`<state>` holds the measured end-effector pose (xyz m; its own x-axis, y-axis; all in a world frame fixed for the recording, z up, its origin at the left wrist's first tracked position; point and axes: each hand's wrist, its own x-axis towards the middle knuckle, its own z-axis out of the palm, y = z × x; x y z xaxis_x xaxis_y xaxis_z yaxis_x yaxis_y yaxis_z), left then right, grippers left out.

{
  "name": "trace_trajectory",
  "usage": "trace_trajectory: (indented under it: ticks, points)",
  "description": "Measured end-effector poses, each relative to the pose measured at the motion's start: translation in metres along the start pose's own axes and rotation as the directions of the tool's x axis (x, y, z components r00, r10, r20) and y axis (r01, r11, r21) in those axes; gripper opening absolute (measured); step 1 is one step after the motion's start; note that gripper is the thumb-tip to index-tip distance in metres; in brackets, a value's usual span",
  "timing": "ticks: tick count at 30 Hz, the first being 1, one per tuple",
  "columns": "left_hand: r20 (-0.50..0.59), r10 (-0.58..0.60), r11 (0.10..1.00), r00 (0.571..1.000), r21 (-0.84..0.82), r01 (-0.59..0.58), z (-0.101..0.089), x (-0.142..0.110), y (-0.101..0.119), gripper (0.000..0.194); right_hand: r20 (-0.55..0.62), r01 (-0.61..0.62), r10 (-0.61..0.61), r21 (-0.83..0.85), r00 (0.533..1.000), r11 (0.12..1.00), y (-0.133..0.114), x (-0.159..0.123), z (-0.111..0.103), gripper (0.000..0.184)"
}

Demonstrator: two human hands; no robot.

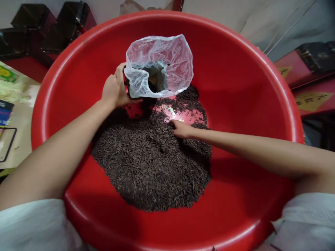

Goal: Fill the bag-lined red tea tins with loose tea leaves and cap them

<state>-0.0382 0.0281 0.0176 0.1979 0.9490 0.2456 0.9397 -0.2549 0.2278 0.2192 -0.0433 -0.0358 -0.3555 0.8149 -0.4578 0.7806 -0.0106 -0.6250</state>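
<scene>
Red plastic curves around us as a wide round tub (248,115), and on its floor we see a broad heap of dark, dry shreds (154,167). Our left hand (113,89) is wrapped around the near left side of a dark container (127,85), which sits at the far side of the heap; its thumb lies along the lower edge. Translucent film, a plastic liner (159,52), flares from the container's mouth, its opening facing us. Our right hand (183,129) is curled, knuckles up, at the heap's far right part, just below a shiny pink patch (180,116) with shreds scattered over it. Its fingertips are hidden, so we cannot tell whether they pinch any shreds. Beyond the rim, dark-lidded boxes (31,15) stand at upper left, and yellow labels (314,100) show at right.
</scene>
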Motion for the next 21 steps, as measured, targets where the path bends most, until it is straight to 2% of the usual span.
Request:
trace_trajectory:
  ticks: [1, 3, 5, 7, 8, 10, 12, 15, 18, 21]
  points:
    - [0.0, 0.0, 1.0, 1.0, -0.002, 0.0, 0.0, 0.0, 0.001, 0.118, -0.059, 0.004, -0.006, -0.035, 0.998, 0.999, -0.003, -0.004, 0.003, 0.044]
    - [0.005, -0.002, 1.0, 1.0, -0.007, 0.002, -0.001, 0.0, 0.003, 0.118, -0.127, 0.11, -0.12, -0.085, 0.985, 0.99, -0.005, -0.013, 0.01, 0.047]
    - [0.023, -0.026, 1.0, 0.999, -0.011, 0.027, -0.003, 0.0, 0.005, 0.116, -0.077, 0.308, -0.318, -0.113, 0.945, 0.945, 0.0, -0.023, 0.02, 0.062]
    - [0.04, -0.053, 0.999, 0.998, -0.013, 0.053, -0.005, 0.0, 0.007, 0.114, 0.025, 0.468, -0.468, -0.107, 0.883, 0.877, 0.01, -0.03, 0.031, 0.092]
    - [0.043, -0.06, 0.998, 0.997, -0.013, 0.06, -0.006, 0.0, 0.007, 0.114, 0.059, 0.497, -0.493, -0.098, 0.868, 0.862, 0.015, -0.032, 0.035, 0.105]
    - [0.04, -0.053, 0.999, 0.998, -0.009, 0.053, -0.007, -0.001, 0.008, 0.113, 0.046, 0.481, -0.479, -0.091, 0.877, 0.872, 0.024, -0.034, 0.043, 0.117]
    - [0.028, -0.035, 0.999, 0.999, -0.008, 0.035, -0.006, -0.001, 0.008, 0.113, -0.042, 0.428, -0.433, -0.091, 0.901, 0.899, 0.026, -0.035, 0.047, 0.109]
    - [0.026, -0.033, 0.999, 0.999, -0.017, 0.033, -0.004, -0.001, 0.007, 0.115, -0.133, 0.371, -0.376, -0.058, 0.917, 0.927, 0.019, -0.037, 0.046, 0.07]
    - [0.044, -0.046, 0.998, 0.998, -0.048, 0.048, -0.001, 0.0, 0.004, 0.12, -0.143, 0.269, -0.26, 0.045, 0.955, 0.962, 0.006, -0.037, 0.041, 0.039]
    - [0.021, 0.015, 0.994, 1.0, -0.104, -0.013, 0.005, 0.001, -0.001, 0.124, -0.085, 0.078, -0.057, 0.272, 0.995, 0.959, -0.006, -0.032, 0.034, 0.029]
